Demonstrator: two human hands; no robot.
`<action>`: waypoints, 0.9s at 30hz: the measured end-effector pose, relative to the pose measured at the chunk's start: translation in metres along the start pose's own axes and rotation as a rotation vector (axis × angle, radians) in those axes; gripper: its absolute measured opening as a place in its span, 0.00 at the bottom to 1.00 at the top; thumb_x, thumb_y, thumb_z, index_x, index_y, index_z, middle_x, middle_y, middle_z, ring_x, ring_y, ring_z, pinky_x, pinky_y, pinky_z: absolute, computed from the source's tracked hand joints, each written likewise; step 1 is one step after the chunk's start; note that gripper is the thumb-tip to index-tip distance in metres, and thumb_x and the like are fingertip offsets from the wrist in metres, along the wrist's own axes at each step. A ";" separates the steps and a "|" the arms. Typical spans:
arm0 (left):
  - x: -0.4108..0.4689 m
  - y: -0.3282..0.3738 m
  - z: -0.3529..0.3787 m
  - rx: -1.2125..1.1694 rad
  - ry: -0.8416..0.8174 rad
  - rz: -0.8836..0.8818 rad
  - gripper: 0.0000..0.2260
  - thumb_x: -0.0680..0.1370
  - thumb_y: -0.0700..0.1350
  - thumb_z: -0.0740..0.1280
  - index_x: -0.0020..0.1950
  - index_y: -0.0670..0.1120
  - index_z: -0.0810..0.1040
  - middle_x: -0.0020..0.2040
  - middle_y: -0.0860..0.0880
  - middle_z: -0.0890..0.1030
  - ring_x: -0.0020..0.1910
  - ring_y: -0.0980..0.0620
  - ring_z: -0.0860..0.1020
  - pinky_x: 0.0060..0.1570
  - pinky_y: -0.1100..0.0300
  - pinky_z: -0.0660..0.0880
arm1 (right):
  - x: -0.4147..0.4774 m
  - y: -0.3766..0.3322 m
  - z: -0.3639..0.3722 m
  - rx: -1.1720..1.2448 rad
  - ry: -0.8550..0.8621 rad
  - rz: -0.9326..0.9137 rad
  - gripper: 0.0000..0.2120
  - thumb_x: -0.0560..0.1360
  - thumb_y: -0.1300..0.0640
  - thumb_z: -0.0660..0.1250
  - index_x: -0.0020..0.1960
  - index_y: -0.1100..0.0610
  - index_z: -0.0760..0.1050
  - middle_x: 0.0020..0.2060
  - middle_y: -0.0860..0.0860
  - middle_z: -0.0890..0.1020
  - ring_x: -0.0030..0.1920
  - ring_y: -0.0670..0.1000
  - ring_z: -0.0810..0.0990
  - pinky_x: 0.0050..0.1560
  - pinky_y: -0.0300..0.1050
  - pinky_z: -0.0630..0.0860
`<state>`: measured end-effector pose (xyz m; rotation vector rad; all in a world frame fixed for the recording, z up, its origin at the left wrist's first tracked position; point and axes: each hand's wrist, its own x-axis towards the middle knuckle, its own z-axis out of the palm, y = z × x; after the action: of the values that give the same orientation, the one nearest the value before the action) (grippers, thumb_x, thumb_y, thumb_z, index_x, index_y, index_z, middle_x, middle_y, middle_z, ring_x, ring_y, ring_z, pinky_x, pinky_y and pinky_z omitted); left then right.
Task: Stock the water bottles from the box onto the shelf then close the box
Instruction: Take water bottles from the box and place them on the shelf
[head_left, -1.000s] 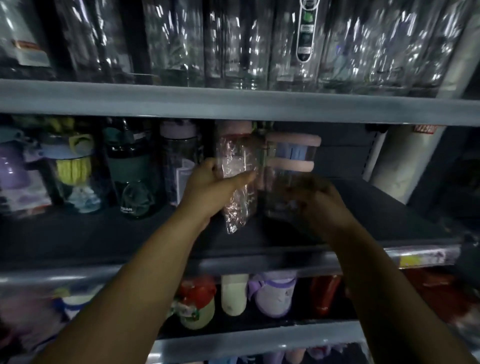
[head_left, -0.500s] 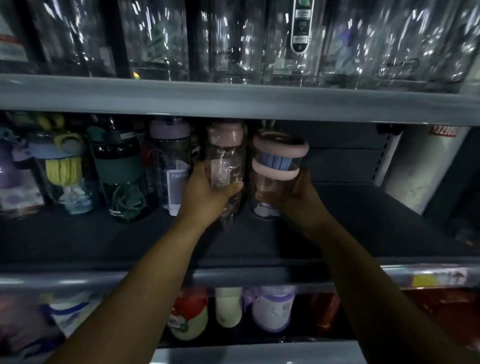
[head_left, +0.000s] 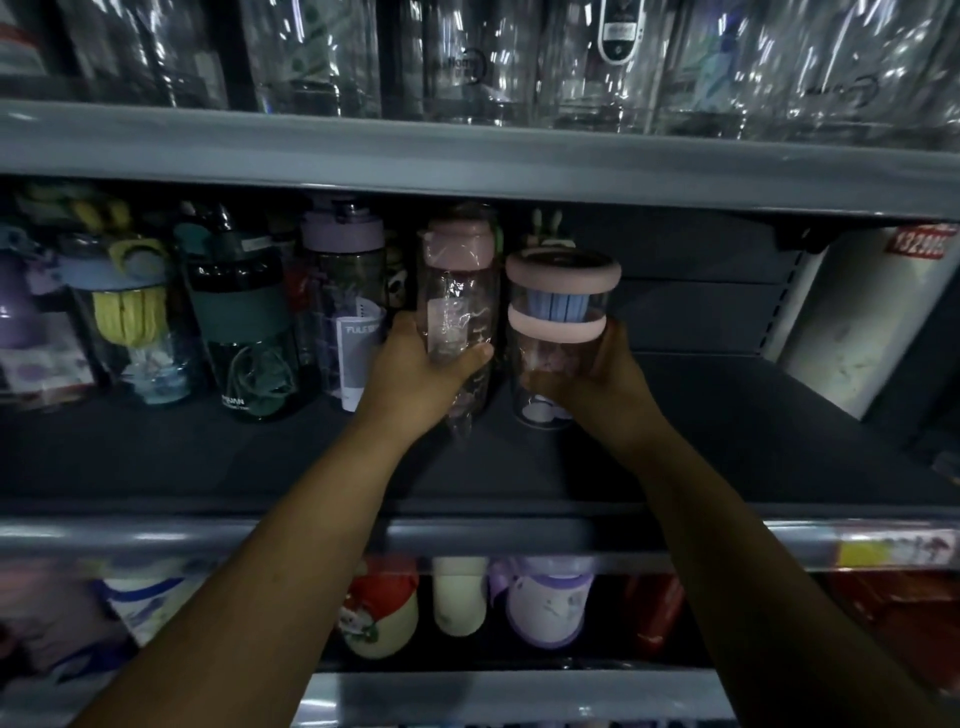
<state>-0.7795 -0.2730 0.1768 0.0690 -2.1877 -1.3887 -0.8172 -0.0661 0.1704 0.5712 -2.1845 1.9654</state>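
On the dark middle shelf (head_left: 727, 447) my left hand (head_left: 415, 374) grips a tall pink-capped bottle (head_left: 457, 291) still in its clear plastic wrap. It stands upright beside a purple-lidded bottle (head_left: 343, 301). My right hand (head_left: 597, 384) holds a shorter clear bottle (head_left: 558, 322) with a pink lid, a pink ring and a blue insert. That bottle stands just right of the wrapped one, its base on the shelf. The box is out of view.
Left along the same shelf stand a dark green bottle (head_left: 244, 332) and a yellow-handled one (head_left: 130, 317). Bare shelf surface stretches to the right up to a white post (head_left: 852, 322). Clear bottles fill the shelf above; small bottles sit on the shelf below (head_left: 545, 603).
Both hands have pushed the two bottles further back and down onto the shelf. The wrapped bottle now stands upright next to the purple-lidded one.
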 end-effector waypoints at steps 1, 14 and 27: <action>-0.001 0.001 0.000 0.002 -0.003 -0.003 0.34 0.62 0.68 0.74 0.62 0.50 0.80 0.53 0.55 0.86 0.52 0.57 0.84 0.57 0.51 0.81 | 0.000 0.001 -0.001 -0.002 0.002 -0.002 0.42 0.59 0.56 0.82 0.68 0.55 0.64 0.60 0.56 0.80 0.58 0.57 0.83 0.47 0.48 0.81; -0.004 0.006 -0.001 0.015 0.000 -0.028 0.32 0.65 0.63 0.77 0.63 0.48 0.77 0.54 0.54 0.85 0.53 0.55 0.84 0.58 0.50 0.81 | 0.001 -0.001 -0.012 -0.015 -0.025 0.002 0.37 0.64 0.64 0.82 0.68 0.67 0.68 0.54 0.64 0.82 0.49 0.59 0.85 0.40 0.48 0.81; -0.004 0.005 0.000 0.040 -0.027 -0.004 0.38 0.62 0.69 0.72 0.66 0.49 0.76 0.56 0.55 0.84 0.55 0.56 0.83 0.60 0.49 0.80 | -0.011 -0.007 -0.008 -0.066 0.052 0.034 0.41 0.63 0.65 0.82 0.70 0.61 0.64 0.59 0.57 0.81 0.56 0.55 0.84 0.49 0.54 0.85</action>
<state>-0.7749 -0.2698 0.1795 0.0693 -2.2389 -1.3553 -0.8060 -0.0572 0.1737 0.4712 -2.2329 1.8938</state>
